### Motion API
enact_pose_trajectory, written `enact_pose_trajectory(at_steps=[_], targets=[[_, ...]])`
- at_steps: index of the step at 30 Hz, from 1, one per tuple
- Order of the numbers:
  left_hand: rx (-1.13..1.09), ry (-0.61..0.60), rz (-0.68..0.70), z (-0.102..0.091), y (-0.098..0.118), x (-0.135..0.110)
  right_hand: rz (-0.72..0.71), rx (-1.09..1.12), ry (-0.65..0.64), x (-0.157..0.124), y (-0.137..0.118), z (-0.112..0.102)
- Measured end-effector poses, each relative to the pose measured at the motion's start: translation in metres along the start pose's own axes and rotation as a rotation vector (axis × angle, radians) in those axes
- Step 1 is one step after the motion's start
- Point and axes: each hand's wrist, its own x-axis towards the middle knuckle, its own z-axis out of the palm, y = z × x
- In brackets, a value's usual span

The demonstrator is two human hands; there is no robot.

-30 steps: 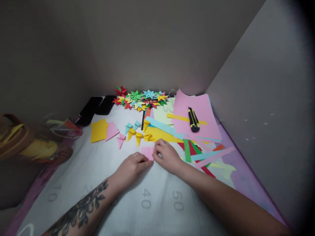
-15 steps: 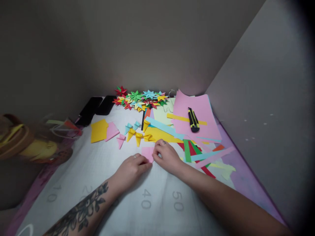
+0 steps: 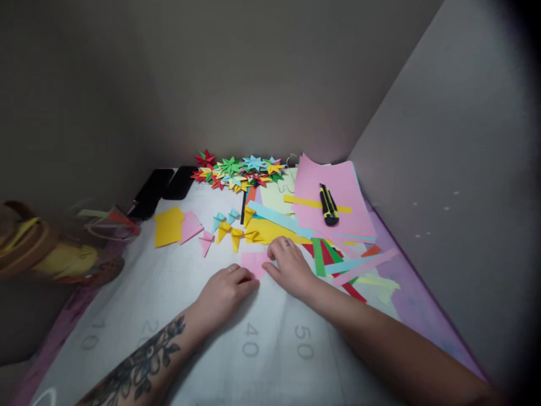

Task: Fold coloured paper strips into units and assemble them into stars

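A small piece of pink paper [image 3: 252,260] lies on the white sheet between my two hands, with part of it hidden by fingers. My left hand [image 3: 228,290] rests at its lower left edge, thumb and fingers closed on the paper. To its right, my right hand [image 3: 289,268] has thumb and forefinger spread at the paper's right edge. Just beyond are folded paper pieces: a pink one [image 3: 206,242], several yellow ones [image 3: 236,238] and two light blue ones [image 3: 218,220].
Folded paper stars [image 3: 231,166] are heaped at the back. A utility knife [image 3: 328,204] lies on pink sheets [image 3: 355,192]. Paper strips [image 3: 350,270] spread at right. Yellow squares [image 3: 169,226] and two dark phones [image 3: 181,183] lie left, past a brown and yellow object [image 3: 63,256].
My right hand's thumb and forefinger have parted, easing off the pink paper's right side. My left hand stays on the paper. The view has shifted slightly.
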Motion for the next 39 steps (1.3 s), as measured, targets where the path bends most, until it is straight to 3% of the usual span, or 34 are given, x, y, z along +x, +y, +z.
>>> enact_pose_trajectory(at_steps=[6,9,13,17,20,22,28,39], targets=[[-0.192,0.124,-0.005,-0.003,-0.012,-0.004,-0.01,-0.029,0.073,-0.001,0.008,0.005],[-0.149,0.207,-0.036,-0.005,-0.019,-0.003,-0.008,-0.018,0.068,-0.001,0.008,0.007],[-0.1,0.213,-0.011,-0.002,-0.021,0.002,-0.027,0.052,0.086,-0.001,0.006,0.002],[-0.072,0.187,0.016,-0.002,-0.021,0.004,-0.336,0.17,0.109,-0.003,0.007,-0.006],[-0.034,0.13,0.015,-0.005,-0.023,0.001,-0.596,0.161,0.007,-0.004,0.01,-0.006],[-0.01,0.096,0.032,-0.006,-0.024,-0.001,-0.653,0.119,-0.046,-0.004,0.011,-0.005],[-0.015,0.042,0.049,-0.009,-0.025,-0.003,-0.614,0.016,-0.119,-0.002,0.009,-0.004],[-0.197,0.019,-0.157,-0.006,-0.028,-0.003,-0.666,-0.011,-0.169,0.0,0.015,-0.001]])
